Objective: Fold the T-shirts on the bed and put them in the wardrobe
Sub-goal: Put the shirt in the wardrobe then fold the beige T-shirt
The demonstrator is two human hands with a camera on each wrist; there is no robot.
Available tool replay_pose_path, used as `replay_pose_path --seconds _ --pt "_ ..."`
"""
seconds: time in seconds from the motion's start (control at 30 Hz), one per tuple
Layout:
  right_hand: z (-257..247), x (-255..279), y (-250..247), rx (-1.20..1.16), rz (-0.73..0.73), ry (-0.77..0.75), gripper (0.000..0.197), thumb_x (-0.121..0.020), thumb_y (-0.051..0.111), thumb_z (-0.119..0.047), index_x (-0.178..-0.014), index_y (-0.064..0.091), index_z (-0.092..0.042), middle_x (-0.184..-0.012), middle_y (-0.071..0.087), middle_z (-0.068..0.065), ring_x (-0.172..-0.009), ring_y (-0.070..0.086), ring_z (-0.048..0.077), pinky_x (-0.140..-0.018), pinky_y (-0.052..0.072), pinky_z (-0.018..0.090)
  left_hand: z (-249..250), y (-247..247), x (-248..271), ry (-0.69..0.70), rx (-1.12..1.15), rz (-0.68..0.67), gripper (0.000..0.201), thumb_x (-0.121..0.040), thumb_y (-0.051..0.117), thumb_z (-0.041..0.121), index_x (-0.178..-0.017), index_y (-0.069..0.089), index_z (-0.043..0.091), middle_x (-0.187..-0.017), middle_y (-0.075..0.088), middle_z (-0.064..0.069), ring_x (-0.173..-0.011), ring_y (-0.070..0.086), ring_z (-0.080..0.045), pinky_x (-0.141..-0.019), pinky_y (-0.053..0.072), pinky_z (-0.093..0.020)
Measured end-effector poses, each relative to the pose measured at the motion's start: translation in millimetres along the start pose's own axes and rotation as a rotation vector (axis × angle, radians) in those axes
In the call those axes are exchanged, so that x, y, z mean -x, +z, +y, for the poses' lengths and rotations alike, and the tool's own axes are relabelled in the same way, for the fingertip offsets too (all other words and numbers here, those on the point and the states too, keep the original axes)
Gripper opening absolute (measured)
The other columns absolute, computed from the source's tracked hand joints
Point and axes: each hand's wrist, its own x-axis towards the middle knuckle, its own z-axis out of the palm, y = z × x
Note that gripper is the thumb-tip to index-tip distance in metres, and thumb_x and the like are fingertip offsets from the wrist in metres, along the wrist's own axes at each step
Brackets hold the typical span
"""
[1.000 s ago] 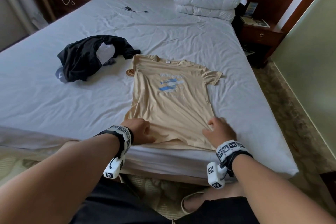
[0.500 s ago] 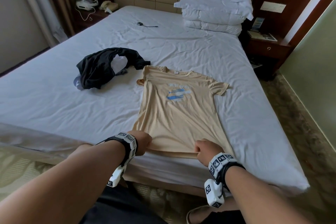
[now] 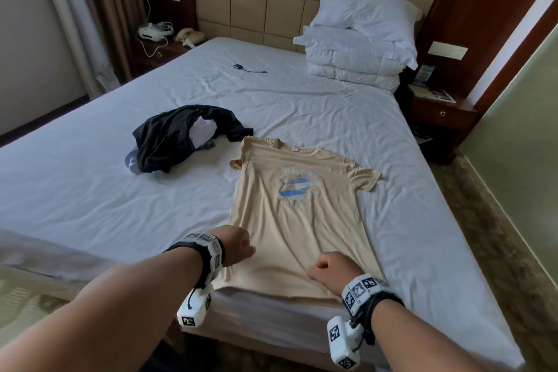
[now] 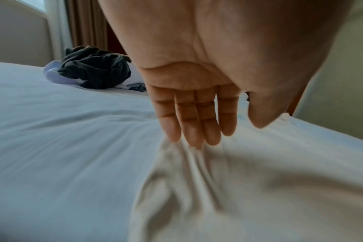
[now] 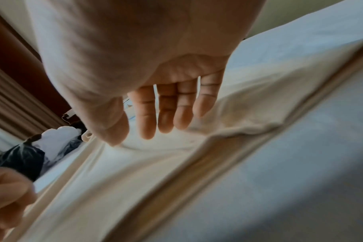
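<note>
A beige T-shirt with a blue print lies face up on the white bed, its hem hanging over the near edge. My left hand rests on the shirt's lower left side; in the left wrist view its straight fingers touch bunched beige fabric. My right hand lies on the lower middle of the shirt, with fingers straight over the cloth. A crumpled black garment with white cloth in it lies further left.
Stacked white pillows sit at the headboard. A small black device with a cable lies on the far sheet. Wooden nightstands stand at the back left and on the right. Patterned carpet runs along the bed's right side.
Both hands gripped the shirt's hem half a second ago. They have let go and moved forward onto the lower part of the shirt, fingers straightened. The shirt lies closer to the bed's edge.
</note>
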Motion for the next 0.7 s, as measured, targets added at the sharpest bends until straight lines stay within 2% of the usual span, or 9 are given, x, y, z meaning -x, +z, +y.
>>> replay_pose_path --seconds 0.13,0.2,0.27,0.37,0.43,0.53,0.63,0.7 --pt "-34 -33 2 -0.050 -0.075 -0.045 0.026 -0.069 0.069 -0.049 -0.074 0.065 -0.024 -0.075 0.070 -0.008 -0.072 0.066 0.010 -0.069 0.054 0.030 -22 -12 -32 -0.093 0.118 0.095 0.011 -0.089 0.051 0.038 -0.088 0.057 0.030 -0.097 0.066 0.004 -0.088 0.060 -0.020 -0.075 0.049 -0.029" --pt "-52 -55 3 -0.064 -0.113 -0.060 0.023 -0.072 0.070 -0.045 -0.079 0.068 -0.023 -0.081 0.072 -0.006 -0.079 0.068 0.011 -0.072 0.054 0.030 -32 -16 -50 -0.177 0.247 0.135 0.010 -0.088 0.053 0.035 -0.091 0.061 0.029 -0.098 0.067 0.007 -0.089 0.062 -0.018 -0.073 0.047 -0.027" --pt "-72 -77 6 -0.050 -0.161 -0.077 0.015 -0.075 0.070 -0.041 -0.078 0.069 -0.026 -0.082 0.072 -0.008 -0.080 0.067 0.009 -0.071 0.054 0.028 -38 -19 -66 -0.239 0.363 0.174 0.012 -0.087 0.054 0.032 -0.091 0.065 0.027 -0.094 0.066 0.008 -0.087 0.062 -0.017 -0.071 0.045 -0.026" --pt "-98 -114 11 -0.032 -0.195 -0.093 0.010 -0.077 0.068 -0.038 -0.075 0.067 -0.029 -0.080 0.070 -0.010 -0.079 0.067 0.009 -0.073 0.055 0.029 -50 -19 -90 -0.298 0.468 0.213 0.010 -0.086 0.054 0.034 -0.091 0.063 0.030 -0.097 0.066 0.009 -0.089 0.062 -0.017 -0.075 0.047 -0.026" --pt "-113 -137 12 -0.039 -0.190 -0.103 0.010 -0.078 0.067 -0.038 -0.080 0.069 -0.029 -0.083 0.071 -0.009 -0.081 0.067 0.010 -0.077 0.057 0.032 -59 -19 -109 -0.327 0.545 0.244 0.015 -0.090 0.056 0.037 -0.101 0.064 0.029 -0.099 0.067 0.008 -0.088 0.061 -0.016 -0.076 0.048 -0.026" --pt "-132 -175 10 -0.064 -0.154 -0.115 0.016 -0.078 0.066 -0.038 -0.089 0.072 -0.028 -0.087 0.072 -0.011 -0.084 0.067 0.008 -0.081 0.058 0.032 -74 -24 -138 -0.354 0.639 0.326 0.029 -0.094 0.058 0.038 -0.119 0.061 0.025 -0.094 0.063 0.010 -0.086 0.059 -0.015 -0.076 0.045 -0.025" --pt "-147 -214 6 -0.134 -0.115 -0.124 0.012 -0.079 0.067 -0.033 -0.088 0.073 -0.029 -0.087 0.072 -0.013 -0.085 0.067 0.008 -0.083 0.057 0.030 -88 -34 -169 -0.392 0.713 0.425 0.038 -0.094 0.061 0.040 -0.128 0.055 0.025 -0.088 0.064 0.009 -0.084 0.064 -0.018 -0.077 0.051 -0.030" --pt "-154 -243 4 -0.171 -0.078 -0.127 0.012 -0.079 0.065 -0.031 -0.088 0.073 -0.031 -0.085 0.072 -0.014 -0.083 0.067 0.006 -0.079 0.056 0.027 -98 -42 -194 -0.406 0.765 0.467 0.051 -0.091 0.065 0.045 -0.135 0.048 0.025 -0.087 0.065 0.006 -0.084 0.066 -0.020 -0.076 0.055 -0.033"
